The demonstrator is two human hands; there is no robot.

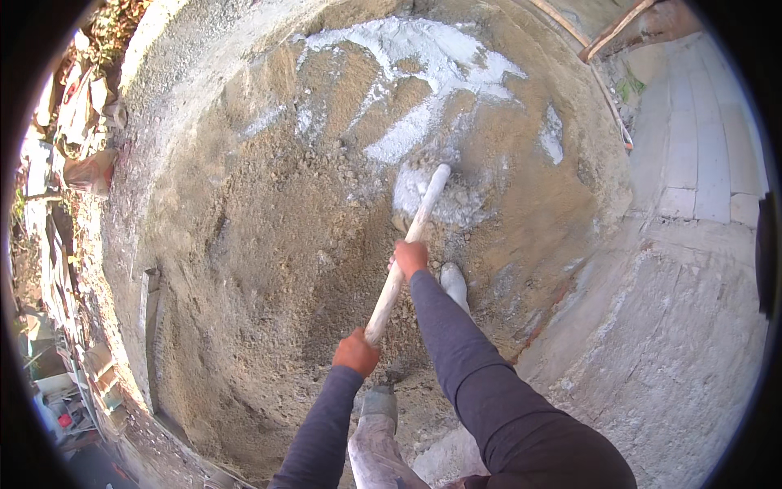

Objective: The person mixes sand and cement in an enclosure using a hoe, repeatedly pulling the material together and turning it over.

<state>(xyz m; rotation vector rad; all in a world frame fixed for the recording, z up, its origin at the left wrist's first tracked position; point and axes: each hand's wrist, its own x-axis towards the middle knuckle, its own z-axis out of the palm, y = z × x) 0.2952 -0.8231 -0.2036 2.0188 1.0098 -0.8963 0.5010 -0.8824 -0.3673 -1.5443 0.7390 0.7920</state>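
Note:
Both my hands grip a long, pale wooden handle that slants from lower left to upper right. My left hand (356,353) is closed round its lower end. Farther up, my right hand (410,257) wraps round the middle of the wooden handle (383,306). The handle's far end lies over a patch of grey-white powder (466,205) mixed into brown sand. No tool head can be made out there; it is hidden or covered. Under it spreads a broad sand heap (277,236), with a large streak of pale powder (423,49) across its far side.
My booted feet, one light boot (454,283) ahead of the other, stand in the sand. A narrow board (149,326) stands at the heap's left edge. Concrete ground (643,350) lies at right, with flat grey panels (700,138) beyond. Clutter and bags (88,173) line the far left.

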